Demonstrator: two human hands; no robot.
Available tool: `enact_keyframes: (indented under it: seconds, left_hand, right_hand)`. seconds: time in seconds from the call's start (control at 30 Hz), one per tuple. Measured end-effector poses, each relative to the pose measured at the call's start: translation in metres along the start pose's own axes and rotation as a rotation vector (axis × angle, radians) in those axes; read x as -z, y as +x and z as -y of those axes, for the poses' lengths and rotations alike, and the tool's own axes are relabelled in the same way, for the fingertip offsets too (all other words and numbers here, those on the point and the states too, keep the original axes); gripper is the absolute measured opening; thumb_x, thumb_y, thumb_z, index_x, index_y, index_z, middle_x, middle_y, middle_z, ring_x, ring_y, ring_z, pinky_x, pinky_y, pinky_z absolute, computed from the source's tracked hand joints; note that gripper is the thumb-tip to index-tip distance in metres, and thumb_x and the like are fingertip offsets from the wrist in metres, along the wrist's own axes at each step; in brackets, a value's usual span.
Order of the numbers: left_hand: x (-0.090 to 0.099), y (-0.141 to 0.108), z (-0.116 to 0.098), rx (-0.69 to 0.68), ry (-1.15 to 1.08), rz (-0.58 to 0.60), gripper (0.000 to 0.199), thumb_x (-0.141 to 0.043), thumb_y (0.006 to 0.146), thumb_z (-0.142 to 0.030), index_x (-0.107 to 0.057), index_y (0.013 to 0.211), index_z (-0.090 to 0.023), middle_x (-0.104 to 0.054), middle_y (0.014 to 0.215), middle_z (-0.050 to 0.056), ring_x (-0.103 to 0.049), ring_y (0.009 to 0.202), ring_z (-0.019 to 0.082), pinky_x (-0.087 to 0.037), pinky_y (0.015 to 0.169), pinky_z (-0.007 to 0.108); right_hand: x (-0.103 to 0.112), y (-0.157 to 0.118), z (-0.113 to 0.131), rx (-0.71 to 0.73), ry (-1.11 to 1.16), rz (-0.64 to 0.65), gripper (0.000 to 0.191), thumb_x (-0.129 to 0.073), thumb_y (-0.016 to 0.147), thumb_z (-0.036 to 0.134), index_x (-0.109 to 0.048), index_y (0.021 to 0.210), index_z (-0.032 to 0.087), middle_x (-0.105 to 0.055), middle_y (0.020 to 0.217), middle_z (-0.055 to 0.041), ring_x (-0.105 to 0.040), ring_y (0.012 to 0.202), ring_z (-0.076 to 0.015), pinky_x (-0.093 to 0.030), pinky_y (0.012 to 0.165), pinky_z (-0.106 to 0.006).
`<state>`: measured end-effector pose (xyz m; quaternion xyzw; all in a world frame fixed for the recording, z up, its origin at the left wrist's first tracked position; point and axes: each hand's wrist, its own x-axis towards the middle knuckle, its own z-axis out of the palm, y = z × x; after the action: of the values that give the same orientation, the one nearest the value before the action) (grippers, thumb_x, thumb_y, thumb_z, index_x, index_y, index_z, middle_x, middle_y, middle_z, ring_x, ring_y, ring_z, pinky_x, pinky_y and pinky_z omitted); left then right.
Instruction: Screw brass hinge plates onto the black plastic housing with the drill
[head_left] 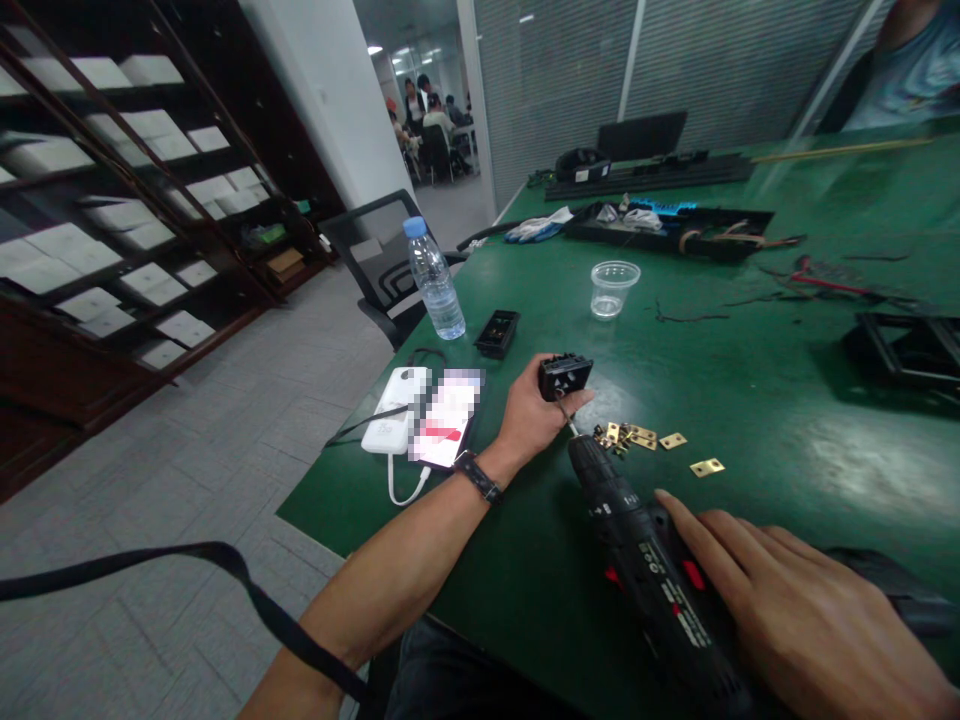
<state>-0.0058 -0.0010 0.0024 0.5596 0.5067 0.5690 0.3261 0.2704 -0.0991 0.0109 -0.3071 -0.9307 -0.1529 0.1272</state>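
Note:
My left hand (529,410) is closed around a small black plastic block (566,377) and holds it above the green table. In my right hand (810,600) is a black cordless drill (645,570) with red details. My right fingers lie along the drill's side and partly hide its handle. The drill's bit (572,428) points at the near side of the block; whether its tip touches a screw I cannot tell. Just right of the bit, brass plates (643,437) and small screws lie in a loose pile. One brass plate (706,467) lies apart from them.
A white power bank (394,415) and a phone (448,415) lie left, joined by a cable. Beyond them are a black plastic housing (497,333), a water bottle (435,280) and a clear cup (613,290). A black tray (720,235) stands farther back; a person sits far right.

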Motion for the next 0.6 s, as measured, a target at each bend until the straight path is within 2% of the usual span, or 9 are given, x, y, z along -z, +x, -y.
enact_keyframes:
  seconds: [0.6]
  left_hand:
    - [0.0001, -0.0004, -0.0017, 0.001, 0.001, 0.001, 0.052, -0.087, 0.071, -0.042, -0.060, 0.109, -0.019, -0.071, 0.106, 0.005, -0.066, 0.093, 0.017, -0.052, 0.087, 0.032]
  right_hand:
    - [0.0003, 0.0011, 0.0004, -0.007, -0.012, -0.002, 0.063, -0.045, 0.085, 0.006, -0.043, 0.148, 0.010, -0.062, 0.102, -0.0088, -0.062, 0.079, -0.0202, -0.055, 0.071, -0.039]
